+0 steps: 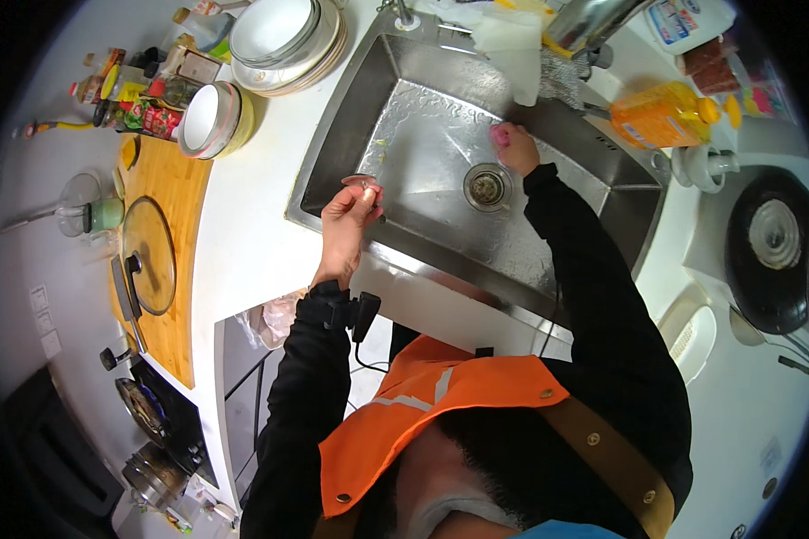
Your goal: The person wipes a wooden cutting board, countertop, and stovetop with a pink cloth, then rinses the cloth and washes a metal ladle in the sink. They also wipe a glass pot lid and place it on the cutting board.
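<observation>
My left hand [352, 209] pinches a small, thin round piece [356, 179], seen nearly edge-on, above the sink's left front edge; it may be a drain cover, but I cannot tell. Inside the stainless steel sink [425, 158], my right hand [518, 149] grips a pink scrubbing sponge or cloth [500, 135], partly hidden by the fingers. Just to the left and below that hand is the uncovered drain [488, 187], with its basket in view. The sink floor is wet, and small green scraps [380, 143] lie on its left side.
Stacked plates and bowls [273, 34] and smaller bowls [209, 121] stand left of the sink. A glass lid [150, 256] lies on a wooden board [182, 209]. An orange detergent bottle [657, 116] and a black pan [748, 296] are at the right.
</observation>
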`<state>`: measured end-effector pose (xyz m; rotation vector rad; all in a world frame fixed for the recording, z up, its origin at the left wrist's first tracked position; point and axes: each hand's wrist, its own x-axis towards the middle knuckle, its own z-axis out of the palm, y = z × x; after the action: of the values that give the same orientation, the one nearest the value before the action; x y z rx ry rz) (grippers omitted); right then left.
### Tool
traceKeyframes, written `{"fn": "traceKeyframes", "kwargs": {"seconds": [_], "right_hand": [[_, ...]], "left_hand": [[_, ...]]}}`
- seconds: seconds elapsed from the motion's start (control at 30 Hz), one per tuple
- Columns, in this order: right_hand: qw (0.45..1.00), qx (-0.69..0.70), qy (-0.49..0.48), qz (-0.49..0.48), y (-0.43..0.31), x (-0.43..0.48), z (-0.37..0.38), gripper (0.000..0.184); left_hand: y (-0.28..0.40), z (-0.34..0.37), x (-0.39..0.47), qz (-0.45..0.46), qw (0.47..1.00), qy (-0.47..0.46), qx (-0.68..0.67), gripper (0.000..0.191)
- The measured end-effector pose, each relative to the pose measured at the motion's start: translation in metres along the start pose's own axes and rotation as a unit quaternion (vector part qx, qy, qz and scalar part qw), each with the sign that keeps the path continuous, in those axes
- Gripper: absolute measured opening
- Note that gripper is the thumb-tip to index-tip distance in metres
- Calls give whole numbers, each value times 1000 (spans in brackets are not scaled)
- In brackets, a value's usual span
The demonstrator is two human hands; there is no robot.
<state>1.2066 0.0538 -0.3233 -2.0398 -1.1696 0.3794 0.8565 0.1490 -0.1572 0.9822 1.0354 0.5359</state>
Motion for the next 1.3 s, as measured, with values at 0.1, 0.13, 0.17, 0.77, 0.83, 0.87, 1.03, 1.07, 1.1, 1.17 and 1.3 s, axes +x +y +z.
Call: {"fn": "traceKeyframes", "kwargs": {"seconds": [0.1, 0.13, 0.17, 0.77, 0.83, 0.87, 1.03, 1.07, 1.1, 1.17, 1.3], "right_hand": [[986, 72, -135, -60, -10, -26, 32, 17], [974, 74, -191, -94, -19, -33, 37, 19], [956, 55, -269, -101, -29, -37, 40, 21], [944, -80, -157, -278, -80, 84, 155, 13], [869, -5, -373, -325, -77, 59, 131, 8], [889, 62, -347, -293, -75, 60, 121, 7], [972, 117, -123, -164, -83, 112, 135, 9], [965, 105, -146, -190, -88, 114, 152, 11], [961, 107, -134, -218, -94, 113, 170, 13], [981, 34, -149, -120, -102, 87, 195, 17], [897, -42, -296, -325, -101, 9, 179, 11]], "left_hand": [[-3, -6, 0, -1, 1000, -9, -24, 14], [-2, -8, 0, -4, 999, -8, -46, 12], [-1, -9, 0, -9, 999, 8, -45, 12], [25, -47, 1, 0, 993, 29, -115, 9], [27, -47, 5, 4, 993, 23, -119, 9], [27, -48, 7, 6, 993, 20, -115, 9], [23, -54, 17, 24, 996, 38, -81, 8], [22, -55, 16, 26, 996, 35, -80, 8], [21, -55, 17, 15, 995, 48, -82, 8], [20, -54, 17, 8, 994, 59, -91, 10], [26, -51, 18, 16, 996, 50, -78, 11]]}}
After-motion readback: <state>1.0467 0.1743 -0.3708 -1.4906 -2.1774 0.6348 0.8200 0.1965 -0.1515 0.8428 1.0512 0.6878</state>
